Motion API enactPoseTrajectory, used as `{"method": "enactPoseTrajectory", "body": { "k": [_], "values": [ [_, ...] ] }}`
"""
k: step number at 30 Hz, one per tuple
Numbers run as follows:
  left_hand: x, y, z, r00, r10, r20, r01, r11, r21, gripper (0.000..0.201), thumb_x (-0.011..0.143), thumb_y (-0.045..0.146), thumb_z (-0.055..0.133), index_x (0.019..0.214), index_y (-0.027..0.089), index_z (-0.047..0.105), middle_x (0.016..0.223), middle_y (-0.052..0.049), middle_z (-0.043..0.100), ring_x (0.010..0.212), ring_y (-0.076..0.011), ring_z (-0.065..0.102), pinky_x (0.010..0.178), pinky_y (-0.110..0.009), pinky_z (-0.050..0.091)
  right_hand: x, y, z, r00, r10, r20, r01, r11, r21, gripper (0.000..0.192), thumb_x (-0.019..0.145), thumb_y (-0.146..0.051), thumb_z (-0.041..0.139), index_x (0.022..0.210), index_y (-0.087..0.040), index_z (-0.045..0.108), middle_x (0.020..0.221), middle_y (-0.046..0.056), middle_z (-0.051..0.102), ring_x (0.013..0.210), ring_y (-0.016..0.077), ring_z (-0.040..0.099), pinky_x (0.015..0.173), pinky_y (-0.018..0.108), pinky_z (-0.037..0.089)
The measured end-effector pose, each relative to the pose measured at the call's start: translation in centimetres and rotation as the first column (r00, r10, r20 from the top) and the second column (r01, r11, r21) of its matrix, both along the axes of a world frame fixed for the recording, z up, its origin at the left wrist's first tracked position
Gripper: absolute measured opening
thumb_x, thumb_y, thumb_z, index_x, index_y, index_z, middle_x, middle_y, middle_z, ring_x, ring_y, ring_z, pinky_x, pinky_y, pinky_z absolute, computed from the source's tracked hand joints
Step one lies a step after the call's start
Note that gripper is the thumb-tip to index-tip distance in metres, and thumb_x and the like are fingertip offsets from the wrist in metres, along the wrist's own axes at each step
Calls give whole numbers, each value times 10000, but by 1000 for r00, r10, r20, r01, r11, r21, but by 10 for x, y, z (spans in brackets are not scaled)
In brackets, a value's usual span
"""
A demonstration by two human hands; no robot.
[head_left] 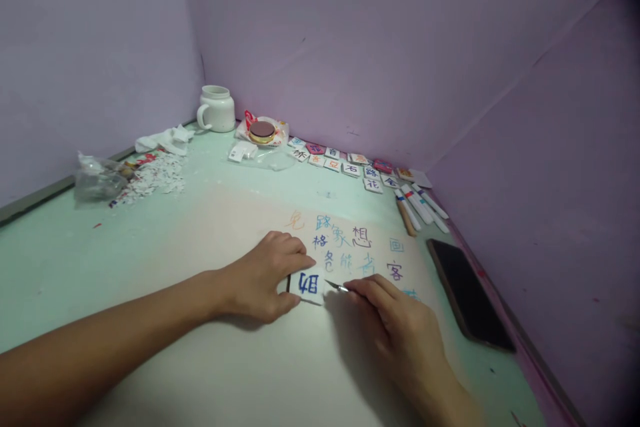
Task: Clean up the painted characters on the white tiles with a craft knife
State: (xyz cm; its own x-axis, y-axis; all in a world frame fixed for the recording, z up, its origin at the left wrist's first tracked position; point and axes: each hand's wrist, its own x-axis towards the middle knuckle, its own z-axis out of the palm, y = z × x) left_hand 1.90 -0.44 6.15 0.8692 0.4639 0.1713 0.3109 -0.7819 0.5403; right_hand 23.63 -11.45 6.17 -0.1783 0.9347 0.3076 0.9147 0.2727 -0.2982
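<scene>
One knife [342, 287] points left, long axis aslant, toward a tile [309, 285].

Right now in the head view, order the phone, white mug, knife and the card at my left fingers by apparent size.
1. Phone
2. White mug
3. Card at your left hand
4. Knife, counting only what shows beyond your right hand

from here i see a white mug [220, 112] standing at the worktop's [65, 267] far corner, a crumpled plastic bag [97, 183] to the left, and a dark phone [470, 297] lying at the right.
</scene>
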Motion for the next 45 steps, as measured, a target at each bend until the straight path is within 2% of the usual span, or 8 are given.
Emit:
{"method": "enactPoseTrajectory", "body": {
  "k": [6,11,16,22,30,35,38,45],
  "values": [
    [0,0,-1,1000,-6,-5,6,1000,13,381,681,207,566,1059,171,594,1010,-103,559,970,-267,496,918,-461,357,-7,-2,15,916,55,-397,-124,981,-148,175,898,-202,412,853,-220,581,758,12,637,639,135,587,568,239,450],
    [1,2,-4,1000,-14,0,14,1000,21,379,674,210,569,1048,164,608,997,-101,567,958,-268,514,916,-456,358,0,-5,17,558,2,-830,-265,948,-176,194,911,-228,490,960,-268,673,854,32,634,754,158,602,706,294,489],
    [-1,2,-4,1000,-25,16,25,999,39,403,678,201,554,1076,156,594,1036,-109,575,984,-267,517,929,-451,359,4,-3,4,246,-99,-964,-248,955,-161,270,820,-294,668,1088,-327,663,933,28,658,772,156,625,721,290,505],
    [-2,3,-5,1000,-26,15,25,999,48,435,677,198,549,1106,141,592,1061,-122,575,1005,-272,516,935,-458,364,-7,2,-11,407,-26,-913,-61,997,-55,235,847,-446,601,813,-230,686,637,0,590,585,122,541,550,237,448],
    [0,4,-7,999,-38,23,37,998,49,418,684,210,562,1092,132,610,1098,-130,574,1042,-282,508,955,-468,352,-24,0,-8,645,-79,-760,16,996,-90,7,728,-233,697,728,-228,701,567,-27,613,439,86,483,379,179,357],
    [0,5,-8,999,-44,17,43,997,66,418,689,222,569,1095,134,613,1087,-125,582,1036,-285,509,958,-461,353,-24,-1,-16,527,-134,-839,104,990,-93,111,795,-310,667,762,-208,696,523,-22,581,442,108,507,404,214,376],
    [0,5,-8,999,-40,20,38,997,73,410,694,227,562,1093,148,610,1086,-116,585,1029,-275,511,957,-455,357,-23,-2,-18,434,-91,-897,26,996,-88,178,891,-338,560,827,-207,663,532,-20,580,445,115,519,419,226,400],
    [-1,5,-7,999,-50,2,50,995,88,388,705,241,565,1085,169,606,1089,-107,585,1025,-271,511,957,-448,363,-24,-1,-21,504,-41,-863,-72,993,-89,163,931,-329,501,917,-242,639,682,-10,599,619,123,547,562,237,415]
  ]
}}
